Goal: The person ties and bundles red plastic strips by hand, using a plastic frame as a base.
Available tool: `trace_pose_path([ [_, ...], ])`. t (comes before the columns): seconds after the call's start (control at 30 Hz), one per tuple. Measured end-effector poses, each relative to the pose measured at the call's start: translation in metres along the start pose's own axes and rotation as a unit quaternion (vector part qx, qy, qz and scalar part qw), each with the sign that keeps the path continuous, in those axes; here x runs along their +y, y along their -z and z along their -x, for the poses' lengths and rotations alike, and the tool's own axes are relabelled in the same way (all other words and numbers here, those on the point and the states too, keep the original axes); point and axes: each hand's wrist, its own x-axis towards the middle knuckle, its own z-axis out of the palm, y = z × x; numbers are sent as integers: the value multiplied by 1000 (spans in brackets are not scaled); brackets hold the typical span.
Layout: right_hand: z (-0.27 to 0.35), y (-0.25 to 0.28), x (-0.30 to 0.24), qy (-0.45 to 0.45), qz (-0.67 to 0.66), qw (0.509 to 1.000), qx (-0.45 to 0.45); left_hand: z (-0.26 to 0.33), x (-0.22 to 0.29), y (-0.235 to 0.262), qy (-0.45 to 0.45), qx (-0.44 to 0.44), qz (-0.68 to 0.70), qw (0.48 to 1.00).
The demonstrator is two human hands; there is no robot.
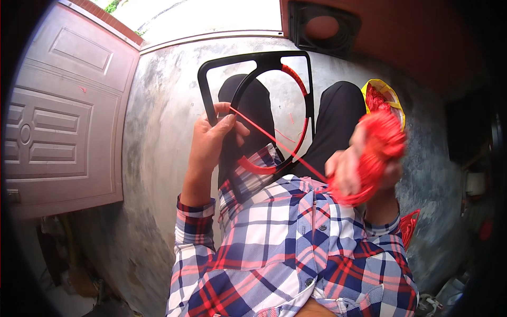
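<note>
A black frame [260, 64] with a ring set inside it rests over my lap, tilted. Red cord is wrapped round parts of the ring, at its upper right, lower right and bottom. My left hand [210, 136] grips the frame's left side, thumb and fingers closed near the ring. From there a taut red strand [280, 136] runs down to the right, to a thick bundle of red cord [381, 153]. My right hand [346, 168] is wrapped round that bundle, blurred by motion. A loose bit of red cord shows inside the ring.
Past my right knee stands a yellow-rimmed bag [400, 100] with more red cord in it. A black square piece with a round opening [346, 39] lies at the far right. A panelled door [58, 132] is at the left, a red mesh-like thing [409, 227] by my right elbow.
</note>
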Motion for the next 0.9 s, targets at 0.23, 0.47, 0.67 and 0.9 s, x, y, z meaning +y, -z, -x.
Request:
trace_pose_path([
  [0.23,-18,79,45,-172,295,924,172,0,2,-3,5,-10,13,1000],
  [0.47,-100,63,74,-108,448,880,117,-1,17,-47,-219,-14,-299,929],
  [0.67,-97,34,61,-72,87,991,66,3,20,-44,-181,-6,-264,947],
  [0.9,-101,-2,45,207,702,665,151,0,26,-61,-291,-40,-318,901],
])
